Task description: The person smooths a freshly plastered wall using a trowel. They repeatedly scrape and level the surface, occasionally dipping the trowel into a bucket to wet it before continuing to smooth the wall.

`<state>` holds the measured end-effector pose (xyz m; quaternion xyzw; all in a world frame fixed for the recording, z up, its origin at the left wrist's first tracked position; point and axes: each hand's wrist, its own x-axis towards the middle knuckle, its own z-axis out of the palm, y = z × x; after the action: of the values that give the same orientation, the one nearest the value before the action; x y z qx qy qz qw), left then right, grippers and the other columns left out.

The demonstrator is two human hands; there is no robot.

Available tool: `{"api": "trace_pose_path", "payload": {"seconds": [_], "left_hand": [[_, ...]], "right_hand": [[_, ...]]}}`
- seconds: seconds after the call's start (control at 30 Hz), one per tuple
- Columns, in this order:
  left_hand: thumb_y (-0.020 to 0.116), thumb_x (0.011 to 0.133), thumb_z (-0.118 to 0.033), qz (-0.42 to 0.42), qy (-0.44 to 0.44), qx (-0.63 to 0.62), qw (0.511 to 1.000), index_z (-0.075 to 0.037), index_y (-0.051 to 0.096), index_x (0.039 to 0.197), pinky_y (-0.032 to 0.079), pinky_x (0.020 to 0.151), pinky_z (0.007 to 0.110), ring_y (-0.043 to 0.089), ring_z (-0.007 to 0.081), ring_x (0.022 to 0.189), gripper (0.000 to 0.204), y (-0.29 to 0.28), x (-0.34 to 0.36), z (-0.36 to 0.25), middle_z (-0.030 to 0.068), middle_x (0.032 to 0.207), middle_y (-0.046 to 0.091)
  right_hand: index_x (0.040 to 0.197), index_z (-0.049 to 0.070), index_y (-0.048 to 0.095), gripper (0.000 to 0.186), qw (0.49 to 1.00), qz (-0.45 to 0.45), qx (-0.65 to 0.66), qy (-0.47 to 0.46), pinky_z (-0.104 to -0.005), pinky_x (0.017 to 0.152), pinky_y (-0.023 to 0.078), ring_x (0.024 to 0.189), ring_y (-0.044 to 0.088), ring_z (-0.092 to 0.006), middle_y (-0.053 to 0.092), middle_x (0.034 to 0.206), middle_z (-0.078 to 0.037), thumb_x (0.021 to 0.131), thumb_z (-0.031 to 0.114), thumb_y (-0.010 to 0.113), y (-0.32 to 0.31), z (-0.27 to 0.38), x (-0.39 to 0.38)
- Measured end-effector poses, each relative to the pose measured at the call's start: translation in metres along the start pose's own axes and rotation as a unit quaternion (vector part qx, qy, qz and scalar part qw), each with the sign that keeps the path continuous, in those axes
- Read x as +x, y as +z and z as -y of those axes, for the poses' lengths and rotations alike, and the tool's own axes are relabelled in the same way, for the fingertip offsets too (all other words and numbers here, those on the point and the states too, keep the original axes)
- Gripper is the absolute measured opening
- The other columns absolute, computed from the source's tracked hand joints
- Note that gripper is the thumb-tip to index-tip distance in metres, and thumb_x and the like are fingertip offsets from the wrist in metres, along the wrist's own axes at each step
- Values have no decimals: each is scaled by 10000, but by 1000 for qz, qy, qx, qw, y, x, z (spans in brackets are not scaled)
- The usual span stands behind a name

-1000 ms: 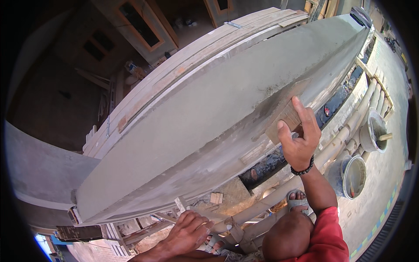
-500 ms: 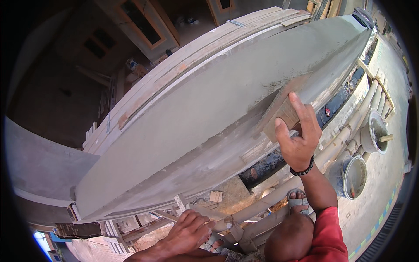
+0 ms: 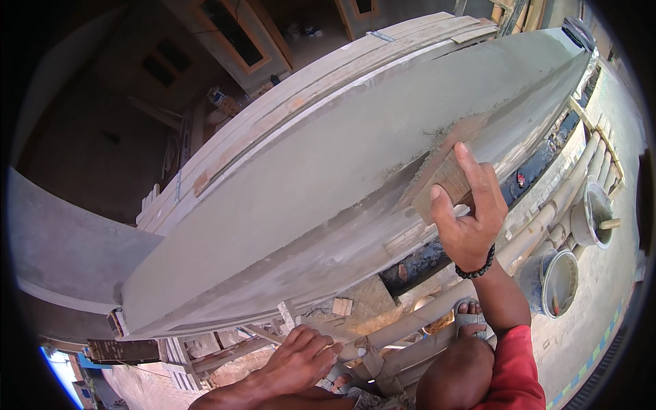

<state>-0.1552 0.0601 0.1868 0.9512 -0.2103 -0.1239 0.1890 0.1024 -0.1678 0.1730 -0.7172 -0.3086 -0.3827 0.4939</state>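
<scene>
My right hand [image 3: 475, 208] grips a flat wooden float [image 3: 444, 181], thumb and fingers spread over its board. The float is tilted and lies against the near edge of a long grey plastered beam [image 3: 328, 171], where the smooth top meets the sloping side. Rough wet mortar [image 3: 441, 137] gathers at the float's far end. A dark beaded bracelet circles my right wrist. My left hand [image 3: 301, 359] is loosely curled, low and in front of the beam, beside a short pale wooden post [image 3: 287, 314]. Nothing shows in its fingers; its palm is hidden.
Long planks [image 3: 307, 82] run along the beam's far side. Bamboo poles [image 3: 533, 225] lie on the near side, by a dark gap [image 3: 410, 270]. Two buckets with tools stand to the right, one grey bucket [image 3: 591, 215] and one nearer bucket [image 3: 557, 283]. A sandalled foot [image 3: 470, 314] rests near the poles.
The view has shifted slightly, so the beam and buckets sit a little further right and lower. The float appears slightly further left along the beam. My left hand keeps its curled shape.
</scene>
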Motion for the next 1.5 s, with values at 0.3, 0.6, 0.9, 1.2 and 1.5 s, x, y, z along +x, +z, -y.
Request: {"api": "trace_pose_path", "payload": {"seconds": [0.3,0.6,0.9,1.2,1.5], "left_hand": [[705,820,-145,6,16,-3,1000,-57,655,1156,434,967,431,579,273,1015,351,-1,2,2,94,1067,632],[766,696,-232,-1,79,-15,997,-40,617,1183,390,1017,463,540,292,1051,544,0,1,-1,115,1085,590],[800,645,-214,4,97,-9,995,-42,567,1253,378,1031,489,529,302,1076,673,0,-6,-4,120,1135,573],[746,712,-188,-19,114,2,993,-49,592,1251,382,1033,511,543,313,1045,578,-9,-7,-6,129,1135,580],[672,764,-151,-54,116,-14,992,-45,598,1243,417,1003,503,565,307,992,496,-14,-22,-14,155,1130,588]], "right_hand": [[1350,124,589,697,991,130,-26,-6,-324,513,427,595,463,-230,465,790,-95,681,-27,713,15,12,-69],[1335,95,597,682,999,48,1,12,-314,505,420,584,460,-216,451,766,-78,675,-25,725,25,34,-13],[1330,73,594,654,999,37,-32,23,-317,534,434,614,463,-215,473,771,-90,694,-36,702,10,31,-21],[1338,56,578,646,986,158,-44,7,-327,559,459,647,496,-228,568,864,-116,711,-28,706,30,44,-73],[1340,107,593,644,999,49,-6,15,-334,526,436,592,473,-230,474,787,-106,718,-4,716,40,61,-17]]}}
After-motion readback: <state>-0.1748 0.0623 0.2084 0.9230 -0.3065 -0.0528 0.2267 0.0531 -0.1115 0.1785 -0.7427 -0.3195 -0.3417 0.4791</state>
